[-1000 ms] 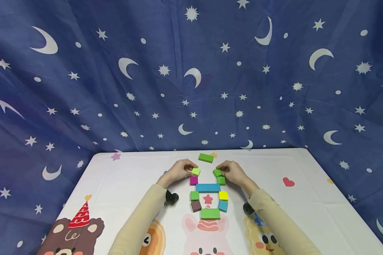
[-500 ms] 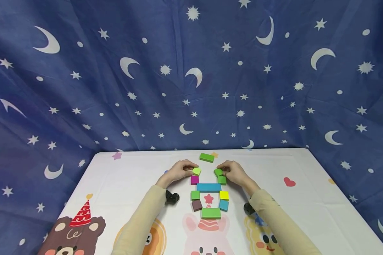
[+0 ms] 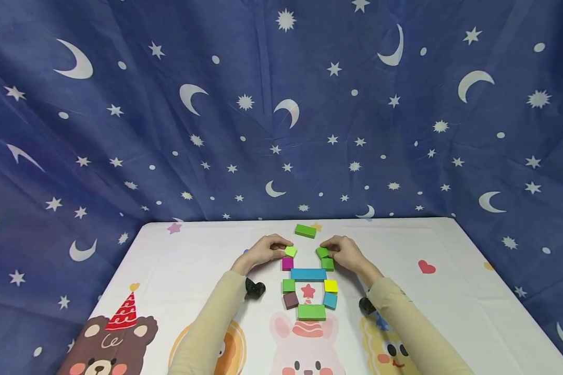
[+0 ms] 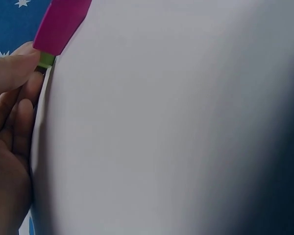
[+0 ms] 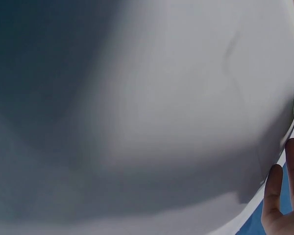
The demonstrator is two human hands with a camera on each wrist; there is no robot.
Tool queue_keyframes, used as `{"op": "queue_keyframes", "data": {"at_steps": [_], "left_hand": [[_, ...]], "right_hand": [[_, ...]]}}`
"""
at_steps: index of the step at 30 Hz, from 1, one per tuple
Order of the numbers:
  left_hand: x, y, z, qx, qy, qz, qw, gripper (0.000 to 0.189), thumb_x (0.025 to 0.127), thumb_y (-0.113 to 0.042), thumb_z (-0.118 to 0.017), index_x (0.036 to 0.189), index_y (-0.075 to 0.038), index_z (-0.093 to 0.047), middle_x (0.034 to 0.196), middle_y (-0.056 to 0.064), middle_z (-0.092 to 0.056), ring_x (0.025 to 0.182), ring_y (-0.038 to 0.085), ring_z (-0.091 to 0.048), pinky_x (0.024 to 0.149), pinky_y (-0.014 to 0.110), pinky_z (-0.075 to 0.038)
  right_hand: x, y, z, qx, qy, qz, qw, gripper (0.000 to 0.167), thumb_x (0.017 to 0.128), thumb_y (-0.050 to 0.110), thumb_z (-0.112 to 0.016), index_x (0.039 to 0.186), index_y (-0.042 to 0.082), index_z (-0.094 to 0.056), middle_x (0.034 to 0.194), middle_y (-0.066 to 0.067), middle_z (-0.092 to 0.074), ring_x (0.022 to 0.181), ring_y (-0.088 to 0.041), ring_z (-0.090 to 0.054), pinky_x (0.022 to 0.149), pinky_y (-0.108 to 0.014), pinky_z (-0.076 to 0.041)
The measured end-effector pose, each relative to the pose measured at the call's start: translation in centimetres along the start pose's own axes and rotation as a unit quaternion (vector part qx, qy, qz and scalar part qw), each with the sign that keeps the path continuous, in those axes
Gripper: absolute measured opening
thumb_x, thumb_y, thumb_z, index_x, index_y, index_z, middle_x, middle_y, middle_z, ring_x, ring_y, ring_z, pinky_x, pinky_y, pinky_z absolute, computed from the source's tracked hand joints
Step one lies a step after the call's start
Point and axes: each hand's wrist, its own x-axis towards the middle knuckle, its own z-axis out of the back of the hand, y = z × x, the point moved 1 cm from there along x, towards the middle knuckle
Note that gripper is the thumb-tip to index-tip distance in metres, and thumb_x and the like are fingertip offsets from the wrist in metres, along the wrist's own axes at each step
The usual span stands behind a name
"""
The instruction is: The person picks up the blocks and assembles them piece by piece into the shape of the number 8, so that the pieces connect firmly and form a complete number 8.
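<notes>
My left hand (image 3: 265,250) pinches a lime-green block (image 3: 291,251) between thumb and fingers, just beyond a magenta block (image 3: 288,264). Across the gap, my right hand (image 3: 349,253) pinches a green block (image 3: 322,252), set at an angle at the far end of another green block (image 3: 327,264). A long blue block (image 3: 308,274) lies nearer, between the two sides. In the left wrist view the magenta block (image 4: 61,27) hides most of the lime-green one (image 4: 46,59). Only some fingers of the right hand (image 5: 289,196) show in the right wrist view.
Nearer me, a green square block (image 3: 288,286), brown block (image 3: 291,300), green bar (image 3: 311,312), light-blue block (image 3: 330,300) and yellow block (image 3: 330,286) form a ring with the long blue one. Another green bar (image 3: 305,230) lies near the table's far edge, before a starry curtain (image 3: 281,130).
The head view has turned slightly, so everything sits a little further right in it. Both hands stay at the same blocks, and no block has visibly moved.
</notes>
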Motion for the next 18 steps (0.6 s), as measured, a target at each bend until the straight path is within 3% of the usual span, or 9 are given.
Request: {"op": "queue_keyframes", "data": {"at_steps": [18], "left_hand": [[0.04,0.13,-0.22,-0.010,0.001,-0.001,1.0000,0.031,0.089,-0.003,-0.061,0.119,-0.006,-0.067,0.113,0.013,-0.063,0.096,0.014,-0.053,0.087,0.023,-0.044]], "right_hand": [[-0.08,-0.02,0.33,0.000,0.013,0.025,0.9996,0.035,0.082,-0.009,-0.059,0.112,0.005,-0.071,0.112,-0.013,-0.068,0.096,-0.023,-0.059,0.091,-0.044,-0.049]]}}
